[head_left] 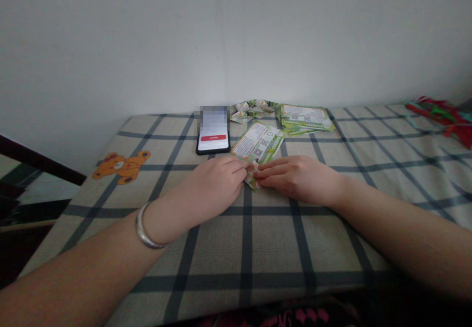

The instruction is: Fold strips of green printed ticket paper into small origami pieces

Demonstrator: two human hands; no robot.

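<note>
A green-and-white printed leaflet (254,142) with QR codes lies slanted on the table, its near end under my fingers. My left hand (221,182), with a silver bangle (143,226) on the wrist, is curled with its fingertips on that near end. From the other side my right hand (298,177) holds the same end, its fingers together and fairly straight. Between the hands a small printed corner (252,182) points towards me and looks folded; the fingers partly hide it. Both hands rest on the checked tablecloth (221,248).
Beyond my left hand lies a lit phone (214,137). Several folded paper pieces (254,109) are by the wall, beside a stack of similar leaflets (306,117). A bear sticker (121,167) is at the left. Red and green material (442,118) lies at the far right.
</note>
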